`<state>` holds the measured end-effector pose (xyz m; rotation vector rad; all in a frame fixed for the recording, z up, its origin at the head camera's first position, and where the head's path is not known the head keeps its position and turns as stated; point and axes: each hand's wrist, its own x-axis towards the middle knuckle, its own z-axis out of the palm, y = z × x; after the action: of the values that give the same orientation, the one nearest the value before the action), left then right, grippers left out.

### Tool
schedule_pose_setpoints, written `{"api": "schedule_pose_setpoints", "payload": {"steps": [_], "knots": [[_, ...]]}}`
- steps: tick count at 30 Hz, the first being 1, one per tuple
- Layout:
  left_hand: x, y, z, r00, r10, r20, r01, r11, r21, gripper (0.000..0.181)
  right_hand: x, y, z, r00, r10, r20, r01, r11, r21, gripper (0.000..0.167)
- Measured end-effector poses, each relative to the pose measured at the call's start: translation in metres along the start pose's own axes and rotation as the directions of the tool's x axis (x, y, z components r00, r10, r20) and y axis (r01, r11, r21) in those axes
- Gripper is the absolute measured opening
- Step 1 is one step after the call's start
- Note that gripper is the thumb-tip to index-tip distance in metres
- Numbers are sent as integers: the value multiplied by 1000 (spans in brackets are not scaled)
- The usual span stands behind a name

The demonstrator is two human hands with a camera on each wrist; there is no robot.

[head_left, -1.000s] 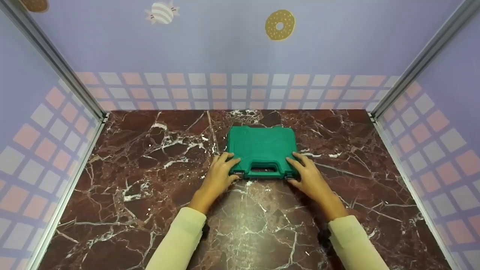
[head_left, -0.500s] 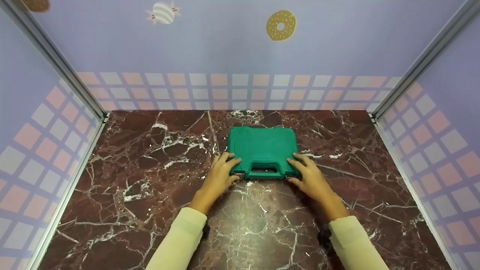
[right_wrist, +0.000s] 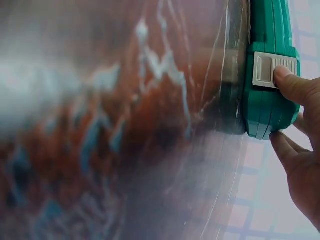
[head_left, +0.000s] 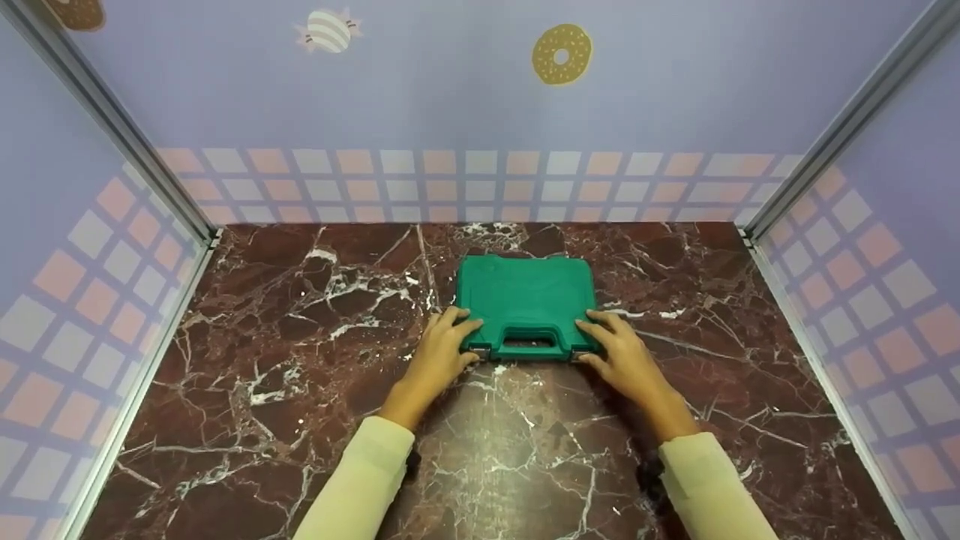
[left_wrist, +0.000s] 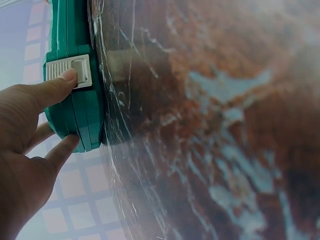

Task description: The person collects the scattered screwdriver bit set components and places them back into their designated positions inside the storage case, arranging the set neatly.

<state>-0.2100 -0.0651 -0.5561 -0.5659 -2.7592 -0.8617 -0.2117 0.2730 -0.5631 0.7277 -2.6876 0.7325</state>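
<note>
A closed green plastic carrying case (head_left: 529, 292) lies flat on the marbled tabletop, its handle opening toward me. My left hand (head_left: 439, 349) holds the near left corner, fingertips on the lid and side. In the left wrist view, its thumb presses on a grey latch (left_wrist: 82, 70). At the near right corner, my right hand (head_left: 622, 352) grips the case the same way. The right wrist view has that thumb on the other grey latch (right_wrist: 265, 70), with a finger touching the case's side. What the case contains is hidden.
The dark red marbled table (head_left: 285, 390) spreads around the case. A lilac back wall (head_left: 450, 90) with printed sweets and checks stands behind it. Checked side walls (head_left: 90, 285) with metal corner posts (head_left: 825, 120) close in left and right.
Both hands and the case stay where they were. Only the head view has shifted very slightly.
</note>
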Motion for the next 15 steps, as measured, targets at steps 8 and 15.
{"api": "schedule_pose_setpoints", "payload": {"steps": [8,15], "knots": [[-1,0,0,1000,0,6,0,1000,-23,58,-3,0,2,999,36,16,-36,999,13,59],[-4,-2,1,1000,-9,18,9,1000,-10,57,-4,-2,6,999,33,10,-33,999,-5,58]]}}
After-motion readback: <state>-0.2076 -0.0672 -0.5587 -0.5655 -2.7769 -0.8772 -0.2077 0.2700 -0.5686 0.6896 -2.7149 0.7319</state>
